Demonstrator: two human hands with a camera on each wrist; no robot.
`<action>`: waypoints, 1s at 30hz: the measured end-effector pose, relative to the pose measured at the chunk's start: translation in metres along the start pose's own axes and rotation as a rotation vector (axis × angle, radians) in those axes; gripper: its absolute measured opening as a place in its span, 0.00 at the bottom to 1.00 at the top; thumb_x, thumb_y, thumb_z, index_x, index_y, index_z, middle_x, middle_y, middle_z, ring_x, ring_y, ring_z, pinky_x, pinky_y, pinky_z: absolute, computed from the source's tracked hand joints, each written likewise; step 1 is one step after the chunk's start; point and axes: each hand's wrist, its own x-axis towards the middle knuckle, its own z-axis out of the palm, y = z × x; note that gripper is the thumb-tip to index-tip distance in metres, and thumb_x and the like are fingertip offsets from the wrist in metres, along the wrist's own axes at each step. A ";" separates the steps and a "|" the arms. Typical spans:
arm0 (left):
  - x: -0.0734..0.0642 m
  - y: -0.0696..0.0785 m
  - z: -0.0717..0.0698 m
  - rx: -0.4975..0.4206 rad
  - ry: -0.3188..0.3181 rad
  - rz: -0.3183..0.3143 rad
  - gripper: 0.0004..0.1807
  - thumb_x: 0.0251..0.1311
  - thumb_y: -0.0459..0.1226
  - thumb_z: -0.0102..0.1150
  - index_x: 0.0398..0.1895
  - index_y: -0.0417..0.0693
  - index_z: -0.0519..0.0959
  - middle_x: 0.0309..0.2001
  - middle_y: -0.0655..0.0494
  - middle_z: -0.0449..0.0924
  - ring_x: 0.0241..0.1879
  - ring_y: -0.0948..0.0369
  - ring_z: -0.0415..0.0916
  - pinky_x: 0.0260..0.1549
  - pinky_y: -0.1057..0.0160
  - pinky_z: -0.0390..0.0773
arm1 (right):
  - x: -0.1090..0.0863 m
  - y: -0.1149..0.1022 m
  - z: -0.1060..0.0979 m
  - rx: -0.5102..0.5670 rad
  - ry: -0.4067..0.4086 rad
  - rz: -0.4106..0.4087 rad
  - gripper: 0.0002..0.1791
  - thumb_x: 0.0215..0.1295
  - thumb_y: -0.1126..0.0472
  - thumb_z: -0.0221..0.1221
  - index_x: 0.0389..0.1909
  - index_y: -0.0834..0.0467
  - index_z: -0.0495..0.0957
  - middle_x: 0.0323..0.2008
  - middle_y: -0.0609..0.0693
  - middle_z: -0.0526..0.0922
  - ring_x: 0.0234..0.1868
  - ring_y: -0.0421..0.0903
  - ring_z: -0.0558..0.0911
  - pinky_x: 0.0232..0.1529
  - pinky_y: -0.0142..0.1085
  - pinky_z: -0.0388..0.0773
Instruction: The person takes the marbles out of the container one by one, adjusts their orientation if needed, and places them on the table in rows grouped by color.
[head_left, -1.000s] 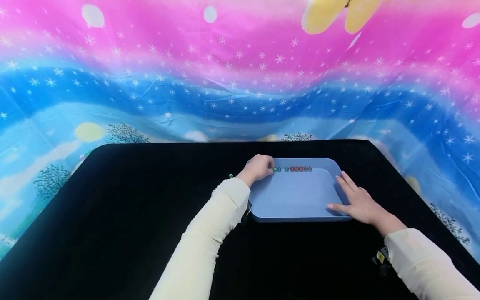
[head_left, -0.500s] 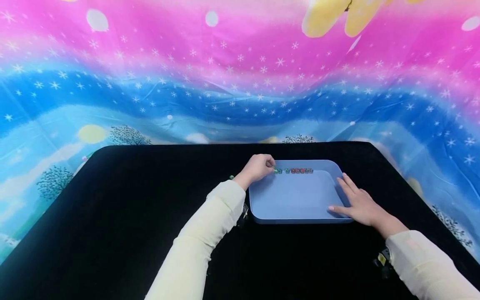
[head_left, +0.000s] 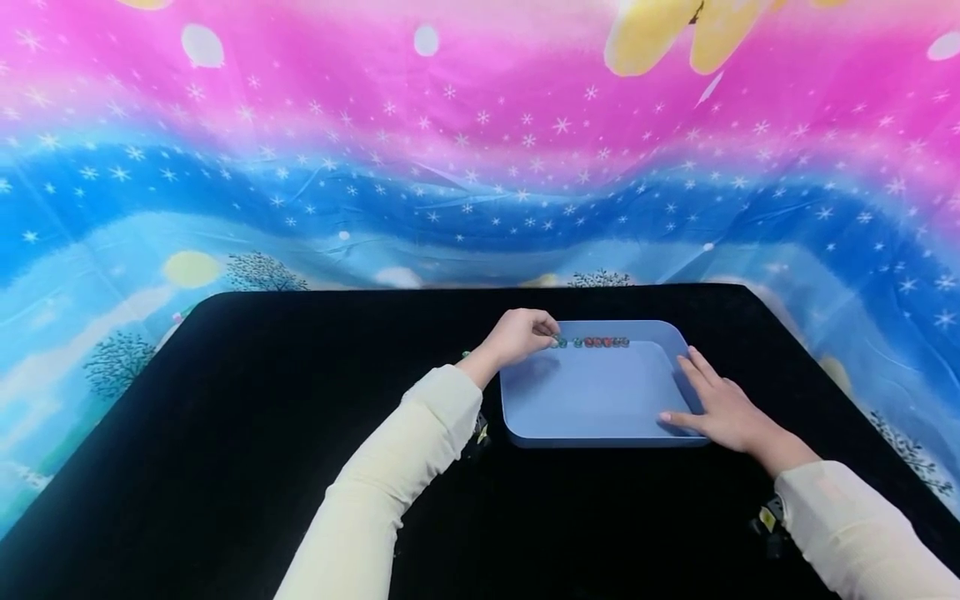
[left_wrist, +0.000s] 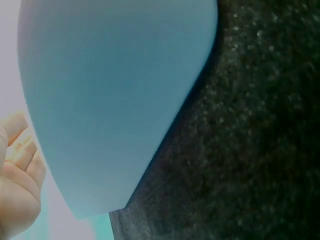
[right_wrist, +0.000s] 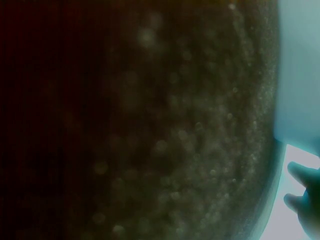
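Note:
A row of small round green and red pieces, like glass marbles, runs along the far side of a shallow blue-grey tray. My left hand reaches over the tray's far left corner, its curled thumb and fingers pinching the green marble at the row's left end, mostly hidden by the fingertips. A gap separates the leftmost green marbles from another green one. On the tray's right rim rests my right hand, fingers spread and thumb over the near edge. The left wrist view shows the tray's outer wall and part of the left hand.
Black cloth covers the table. One more green marble lies on it left of the tray, partly hidden by the left wrist. Behind the table hangs a pink and blue patterned backdrop.
My left hand has shifted slightly right along the row, its fingertips now over the leftmost green marbles. The right hand stays on the tray's rim. The head view has tilted a little.

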 end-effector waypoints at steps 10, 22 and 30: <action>-0.012 -0.002 -0.010 -0.021 -0.004 0.020 0.09 0.54 0.36 0.56 0.39 0.47 0.78 0.36 0.61 0.77 0.38 0.67 0.72 0.34 0.71 0.72 | 0.000 -0.001 -0.001 -0.016 -0.005 0.005 0.52 0.53 0.39 0.53 0.65 0.65 0.36 0.64 0.63 0.28 0.60 0.68 0.41 0.48 0.65 0.44; -0.027 -0.012 -0.025 -0.076 0.026 0.008 0.10 0.54 0.37 0.56 0.40 0.46 0.78 0.36 0.59 0.77 0.38 0.66 0.73 0.35 0.70 0.73 | 0.000 -0.001 -0.003 -0.001 -0.010 -0.006 0.52 0.53 0.39 0.53 0.64 0.66 0.36 0.64 0.64 0.28 0.59 0.68 0.42 0.48 0.65 0.44; -0.034 -0.018 -0.031 -0.077 0.051 -0.021 0.08 0.54 0.37 0.56 0.38 0.49 0.78 0.35 0.60 0.77 0.38 0.66 0.73 0.35 0.69 0.73 | 0.000 0.000 -0.002 0.007 -0.008 -0.007 0.52 0.54 0.40 0.52 0.65 0.66 0.36 0.64 0.63 0.29 0.60 0.68 0.42 0.48 0.65 0.44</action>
